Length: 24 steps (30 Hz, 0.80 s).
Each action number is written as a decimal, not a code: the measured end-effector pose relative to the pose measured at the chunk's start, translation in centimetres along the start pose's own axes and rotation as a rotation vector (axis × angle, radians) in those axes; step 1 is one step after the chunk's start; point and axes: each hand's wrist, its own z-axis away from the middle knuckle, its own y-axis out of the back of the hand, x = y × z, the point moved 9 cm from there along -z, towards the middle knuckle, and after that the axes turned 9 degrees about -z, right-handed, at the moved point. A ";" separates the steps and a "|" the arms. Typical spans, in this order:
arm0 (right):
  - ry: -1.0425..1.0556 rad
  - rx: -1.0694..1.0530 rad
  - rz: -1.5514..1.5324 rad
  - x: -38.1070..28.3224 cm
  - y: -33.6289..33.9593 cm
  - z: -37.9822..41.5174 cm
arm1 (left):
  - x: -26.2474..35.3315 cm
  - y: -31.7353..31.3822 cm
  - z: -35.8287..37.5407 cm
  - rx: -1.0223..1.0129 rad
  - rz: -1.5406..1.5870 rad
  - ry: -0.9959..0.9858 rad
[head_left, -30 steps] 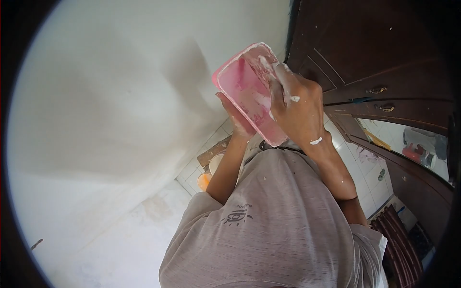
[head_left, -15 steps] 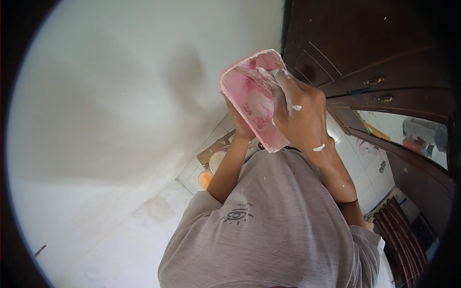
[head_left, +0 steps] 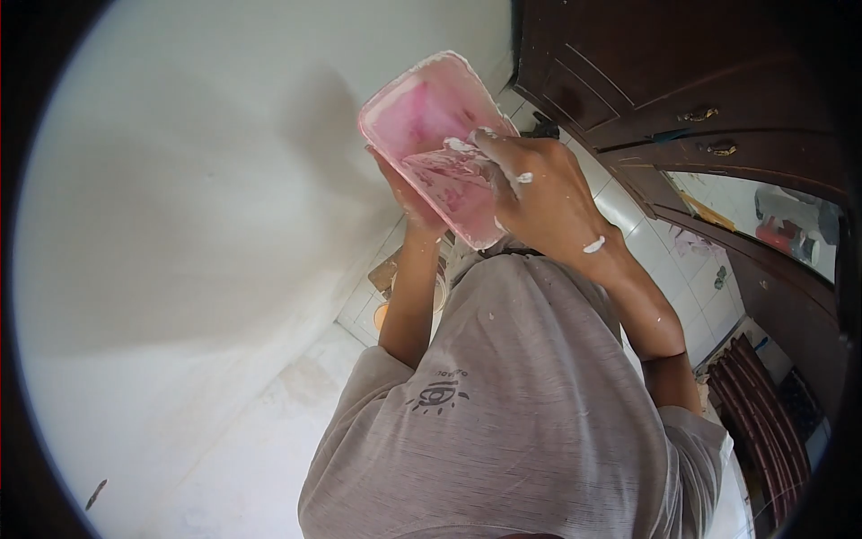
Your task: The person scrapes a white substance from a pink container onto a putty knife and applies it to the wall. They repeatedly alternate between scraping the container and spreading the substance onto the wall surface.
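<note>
A pink plastic tray [head_left: 417, 103] smeared with white paste is held up in front of my chest, tilted toward me. My left hand [head_left: 406, 199] supports it from underneath, fingers on its lower left edge. Over the tray's near half is my right hand [head_left: 539, 193], spattered with white paste and closed round a paste-covered scraping tool [head_left: 462, 144] whose tip lies inside the tray. Most of the tool is hidden by my fingers.
A white plastered wall [head_left: 197, 180] fills the left. Dark wooden cabinet doors [head_left: 682, 72] with metal handles stand at the right, a mirror panel [head_left: 763, 225] below them. On the tiled floor [head_left: 669, 278] below are an orange bowl [head_left: 381, 314] and a pale bucket, partly hidden by my left arm.
The tray has moved up and to the left and tilted more open toward me. My right hand has slid from the tray's far end down toward its middle.
</note>
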 end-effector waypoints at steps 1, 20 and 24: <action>-0.003 0.076 -0.068 0.0 0.7 -0.1 | 0.9 0.2 -0.2 0.041 -0.027 -0.064; 0.011 0.310 -0.049 1.0 5.1 0.5 | -1.4 2.1 0.8 0.112 0.118 -0.047; -0.021 0.199 -0.033 2.2 3.0 1.1 | -2.1 2.1 1.5 0.118 0.105 -0.029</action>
